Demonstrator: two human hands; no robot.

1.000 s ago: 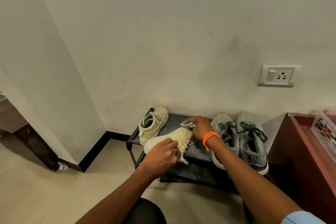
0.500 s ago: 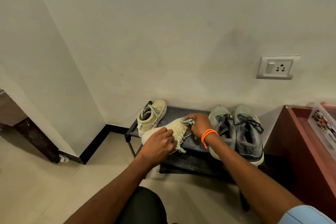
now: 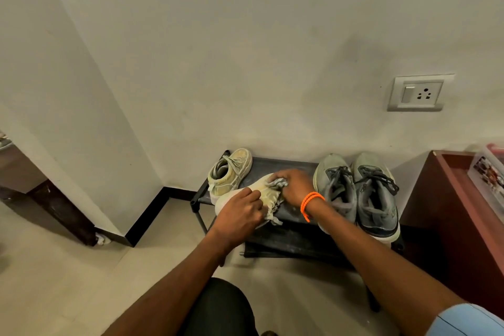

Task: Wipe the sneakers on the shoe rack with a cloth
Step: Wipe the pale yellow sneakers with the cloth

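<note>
- We see the right hand (image 3: 296, 184) with a crumpled grey cloth (image 3: 276, 182) bunched in its grip, pressed on the toe end of the cream sneaker (image 3: 263, 189). A second ago that hand sat nearer the shoe's far side; it has since drawn the cloth in over the upper.
- The left hand (image 3: 241, 211) still clamps the near side of that sneaker, fingers curled over it, holding it tilted on the shoe rack (image 3: 283, 165).
- We judge this as a wiping stroke under way on the first shoe, not a change of shoe.
- Its mate, the second cream sneaker (image 3: 230, 172), stands upright at the rack's left end, untouched.
- The grey sneakers (image 3: 357, 194) sit side by side at the right end, just beside the right wrist, with its orange band (image 3: 311, 203).
- We reckon three shoes are yet to wipe.
</note>
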